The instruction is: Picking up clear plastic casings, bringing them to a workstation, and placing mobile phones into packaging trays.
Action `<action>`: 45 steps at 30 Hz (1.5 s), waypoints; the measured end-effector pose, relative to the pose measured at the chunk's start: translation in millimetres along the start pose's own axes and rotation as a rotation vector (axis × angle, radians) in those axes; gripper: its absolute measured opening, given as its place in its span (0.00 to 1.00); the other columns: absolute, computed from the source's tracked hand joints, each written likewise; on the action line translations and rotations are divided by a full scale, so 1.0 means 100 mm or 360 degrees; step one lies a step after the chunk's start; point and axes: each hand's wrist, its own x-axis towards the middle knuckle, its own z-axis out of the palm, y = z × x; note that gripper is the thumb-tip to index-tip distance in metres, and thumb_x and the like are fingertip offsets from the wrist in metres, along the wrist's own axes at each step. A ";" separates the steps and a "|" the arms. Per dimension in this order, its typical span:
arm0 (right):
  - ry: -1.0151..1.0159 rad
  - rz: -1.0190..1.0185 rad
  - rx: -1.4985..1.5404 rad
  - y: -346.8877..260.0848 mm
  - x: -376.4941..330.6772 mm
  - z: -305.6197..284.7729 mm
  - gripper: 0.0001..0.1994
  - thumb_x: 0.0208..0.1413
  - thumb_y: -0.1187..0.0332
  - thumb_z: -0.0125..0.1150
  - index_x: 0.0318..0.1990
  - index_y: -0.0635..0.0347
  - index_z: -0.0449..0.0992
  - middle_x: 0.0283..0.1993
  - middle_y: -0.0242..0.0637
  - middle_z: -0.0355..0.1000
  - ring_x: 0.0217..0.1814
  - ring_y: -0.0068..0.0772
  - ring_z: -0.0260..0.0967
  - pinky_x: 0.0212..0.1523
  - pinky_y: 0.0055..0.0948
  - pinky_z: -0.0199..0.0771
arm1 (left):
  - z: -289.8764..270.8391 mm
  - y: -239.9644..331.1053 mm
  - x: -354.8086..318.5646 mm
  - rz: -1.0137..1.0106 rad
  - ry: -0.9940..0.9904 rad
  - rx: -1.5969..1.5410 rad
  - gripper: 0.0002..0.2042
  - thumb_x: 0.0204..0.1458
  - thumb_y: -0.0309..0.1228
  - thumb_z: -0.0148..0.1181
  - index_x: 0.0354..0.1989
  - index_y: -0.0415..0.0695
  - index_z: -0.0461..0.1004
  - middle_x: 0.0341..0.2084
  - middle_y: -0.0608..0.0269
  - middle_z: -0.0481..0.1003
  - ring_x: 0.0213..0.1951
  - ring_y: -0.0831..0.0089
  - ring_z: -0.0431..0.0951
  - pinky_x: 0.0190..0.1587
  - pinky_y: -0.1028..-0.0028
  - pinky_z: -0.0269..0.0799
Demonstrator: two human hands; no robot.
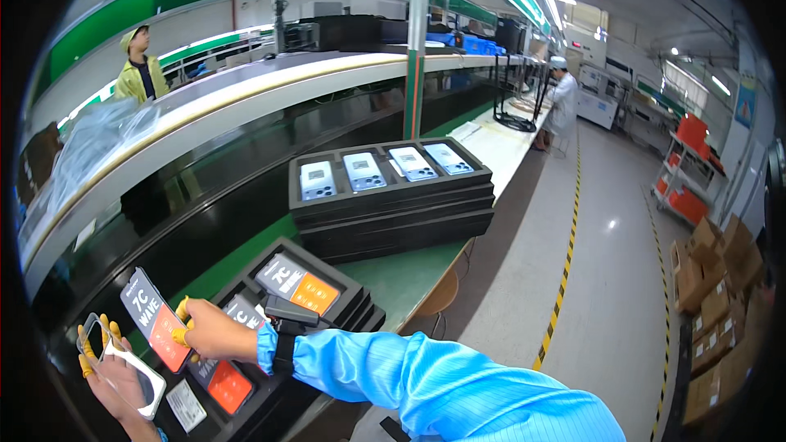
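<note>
My right hand (214, 332), with yellow finger covers, pinches the lower edge of a phone (150, 316) with a dark and orange printed front. The phone is tilted upright above the near tray. At the lower left, my left hand (108, 393), also in yellow finger covers, holds a clear phone-shaped piece with a white rim (154, 385); its exact kind I cannot make out. Below my right arm lies a black foam tray (354, 301) with several similar phones (300, 284) in its slots, partly hidden by that arm. A white labelled card (187, 406) lies near my left hand.
Beyond stands a stack of black trays (393, 233) holding several pale blue phones (364, 172) on a green bench. A green post (415, 98) and a raised shelf run behind. To the right are cartons (712, 336) and a cart with orange bins (684, 172). Two people stand farther off.
</note>
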 end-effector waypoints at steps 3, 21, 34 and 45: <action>-0.0402 0.0370 0.0923 -0.01 0.01 -0.13 0.08 0.61 0.68 0.56 0.46 0.57 0.74 0.44 0.38 0.75 0.48 0.28 0.73 0.45 0.36 0.76 | 0.49 -0.13 0.26 0.0098 0.1063 0.0411 0.21 0.68 0.40 0.42 0.66 0.50 0.60 0.62 0.42 0.64 0.56 0.52 0.73 0.54 0.57 0.75; -0.0140 -0.0023 0.0265 0.14 -0.18 -0.41 0.19 0.53 0.87 0.59 0.50 0.60 0.67 0.41 0.37 0.74 0.42 0.24 0.74 0.46 0.23 0.75 | 0.93 -0.85 0.55 -0.0032 0.0949 -0.0231 0.27 0.64 0.52 0.37 0.68 0.53 0.58 0.61 0.46 0.66 0.58 0.49 0.72 0.58 0.50 0.71; -0.0235 0.0112 0.0233 0.10 -0.15 -0.39 0.19 0.53 0.85 0.61 0.49 0.60 0.66 0.37 0.40 0.76 0.41 0.25 0.77 0.42 0.23 0.77 | 0.95 -0.91 0.52 -0.0066 0.0874 -0.0182 0.30 0.65 0.57 0.34 0.69 0.52 0.54 0.62 0.46 0.65 0.58 0.52 0.73 0.59 0.52 0.70; -0.0177 0.0202 0.0122 0.04 -0.16 -0.32 0.16 0.53 0.80 0.66 0.48 0.60 0.70 0.36 0.38 0.78 0.36 0.20 0.74 0.35 0.19 0.72 | 1.00 -0.94 0.47 0.0084 0.0858 -0.0064 0.27 0.65 0.52 0.42 0.68 0.53 0.54 0.56 0.47 0.69 0.54 0.56 0.76 0.56 0.54 0.75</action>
